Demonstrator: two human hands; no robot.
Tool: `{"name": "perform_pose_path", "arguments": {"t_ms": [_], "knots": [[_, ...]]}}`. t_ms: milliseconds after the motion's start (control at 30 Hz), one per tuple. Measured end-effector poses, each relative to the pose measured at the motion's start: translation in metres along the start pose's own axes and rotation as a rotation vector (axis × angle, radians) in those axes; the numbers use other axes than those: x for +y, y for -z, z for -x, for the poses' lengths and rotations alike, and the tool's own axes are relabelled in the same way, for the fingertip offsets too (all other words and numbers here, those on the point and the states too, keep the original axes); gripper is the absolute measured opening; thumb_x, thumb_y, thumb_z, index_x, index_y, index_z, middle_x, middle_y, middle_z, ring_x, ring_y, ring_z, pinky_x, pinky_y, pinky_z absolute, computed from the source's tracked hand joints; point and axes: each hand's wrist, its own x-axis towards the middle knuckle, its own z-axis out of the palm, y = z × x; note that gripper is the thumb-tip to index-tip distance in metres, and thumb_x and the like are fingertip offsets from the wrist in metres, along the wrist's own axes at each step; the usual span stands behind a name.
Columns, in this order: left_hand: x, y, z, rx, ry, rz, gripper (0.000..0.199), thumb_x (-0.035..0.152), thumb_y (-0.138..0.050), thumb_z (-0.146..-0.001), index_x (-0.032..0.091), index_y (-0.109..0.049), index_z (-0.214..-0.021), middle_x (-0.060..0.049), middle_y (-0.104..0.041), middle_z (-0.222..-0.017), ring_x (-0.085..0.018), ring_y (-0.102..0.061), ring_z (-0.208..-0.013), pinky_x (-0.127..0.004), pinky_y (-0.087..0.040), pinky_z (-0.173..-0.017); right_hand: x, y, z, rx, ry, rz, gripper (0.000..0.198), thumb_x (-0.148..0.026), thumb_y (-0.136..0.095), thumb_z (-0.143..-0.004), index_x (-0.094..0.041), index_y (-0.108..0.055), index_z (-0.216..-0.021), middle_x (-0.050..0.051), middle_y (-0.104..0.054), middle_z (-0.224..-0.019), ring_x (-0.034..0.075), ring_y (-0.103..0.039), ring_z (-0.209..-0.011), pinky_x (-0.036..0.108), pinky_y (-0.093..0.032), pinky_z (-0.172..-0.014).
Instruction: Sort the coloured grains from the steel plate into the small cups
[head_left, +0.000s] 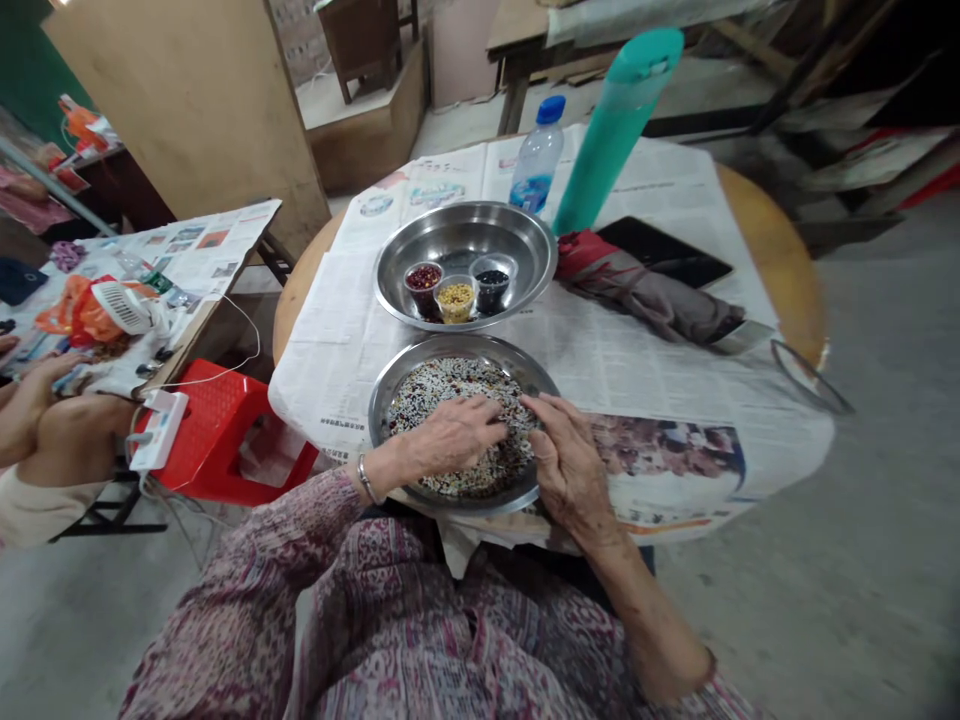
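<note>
A shallow steel basin [385, 385] near the table's front edge holds a mix of pale and dark grains [431, 385] with some red and yellow ones. My left hand [454, 437], a bracelet at its wrist, reaches over the grains from the left with fingers loosely bent and apart; I see nothing held in it. My right hand [568, 462] lies over the basin's right rim, fingers stretched toward the grains and thumb apart. A second steel basin [465, 225] behind holds three clear cups, of dark red beans [424, 280], yellow beans [455, 297] and black beans [492, 282].
Newspaper [330, 340] covers the round table. Behind stand a water bottle [537, 160] and a tall green bottle [619, 130]. To the right lie a folded umbrella [637, 290] and a dark tablet-like object [667, 250]. A red stool [217, 430] stands left, near another person's arm [34, 405].
</note>
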Motion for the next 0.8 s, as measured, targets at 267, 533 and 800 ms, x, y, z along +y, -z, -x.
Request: {"name": "perform_pose_path", "arguments": {"t_ms": [267,533,800], "knots": [[-0.031,0.011,0.045,0.213,0.437,0.104,0.020,0.017,-0.050,-0.095,0.017,-0.061,-0.112,-0.009,-0.056,-0.122,-0.022,-0.053,-0.114,-0.039,-0.048,-0.103,-0.003,0.001,-0.002,0.005,0.011,-0.008,0.040,-0.035,-0.042,-0.102,-0.025,-0.057,-0.138,0.010,-0.066,-0.129,0.027,-0.053,-0.129,0.051,-0.045,-0.110],[-0.018,0.007,-0.003,0.120,0.440,0.139,0.063,0.043,-0.072,-0.085,0.020,-0.050,-0.140,-0.015,-0.046,-0.141,-0.036,-0.046,-0.128,-0.054,-0.047,-0.103,-0.001,0.000,-0.001,0.005,-0.008,0.000,0.040,-0.036,-0.042,-0.102,-0.025,-0.059,-0.136,0.010,-0.067,-0.127,0.027,-0.054,-0.128,0.052,-0.045,-0.110],[-0.009,0.009,0.001,-0.045,0.127,0.272,0.020,0.012,-0.049,-0.094,0.019,-0.066,-0.103,-0.006,-0.060,-0.106,-0.020,-0.061,-0.101,-0.034,-0.054,-0.089,-0.003,0.001,-0.003,0.009,-0.003,0.006,0.039,-0.035,-0.042,-0.102,-0.025,-0.060,-0.136,0.010,-0.068,-0.126,0.027,-0.056,-0.127,0.052,-0.046,-0.110]]}}
